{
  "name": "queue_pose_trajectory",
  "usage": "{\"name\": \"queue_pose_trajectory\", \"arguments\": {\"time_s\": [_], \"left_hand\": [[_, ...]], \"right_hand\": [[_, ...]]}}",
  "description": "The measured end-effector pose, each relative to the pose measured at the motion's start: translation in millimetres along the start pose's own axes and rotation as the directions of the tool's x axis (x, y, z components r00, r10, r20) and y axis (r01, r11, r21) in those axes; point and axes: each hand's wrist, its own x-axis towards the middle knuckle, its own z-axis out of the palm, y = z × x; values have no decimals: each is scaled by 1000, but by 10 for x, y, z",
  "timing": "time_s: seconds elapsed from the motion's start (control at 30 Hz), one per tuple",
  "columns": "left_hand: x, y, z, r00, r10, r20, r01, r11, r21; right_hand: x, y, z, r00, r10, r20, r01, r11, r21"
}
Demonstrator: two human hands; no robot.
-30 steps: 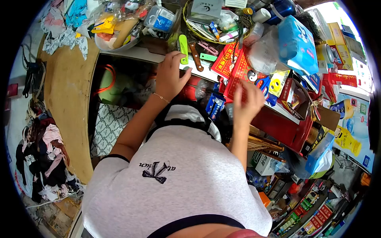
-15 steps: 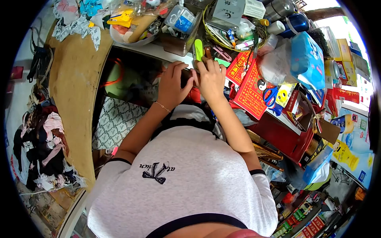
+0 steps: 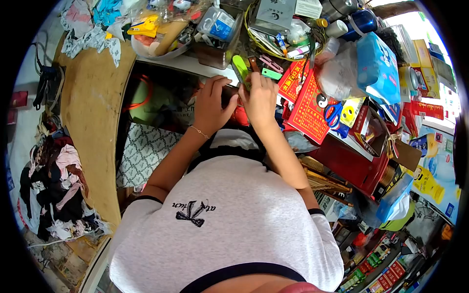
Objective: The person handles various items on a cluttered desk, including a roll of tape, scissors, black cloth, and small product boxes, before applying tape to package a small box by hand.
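My left hand, with a thin bracelet at its wrist, curls its fingers over the edge of a dark brown object whose kind I cannot make out. My right hand is close beside it, fingers bent down and closed. A lime-green handle slants down into the fingers of that hand, and its lower end is hidden there. Just past the right fingertips are a brown handle, a pink clip-like item and a small green block.
Red printed sheets and blue-handled scissors lie to the right. At the back stand a bowl of odds and ends, a clear plastic box and a wire basket. A curved wooden board is on the left.
The lime-green handle has gone from nearly upright to slanting left, and its lower part now shows beside the right fingers. My right hand has shifted slightly. The left hand has stayed in place.
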Motion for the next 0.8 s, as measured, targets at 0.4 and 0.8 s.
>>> {"name": "queue_pose_trajectory", "arguments": {"time_s": [0.4,0.8], "left_hand": [[199,85,223,985,142,96,-146,989,38],[362,114,479,967,181,177,-206,969,134]], "right_hand": [[-418,235,-692,955,268,-126,-237,947,216],[-585,385,-798,903,342,-259,-282,928,242]]}}
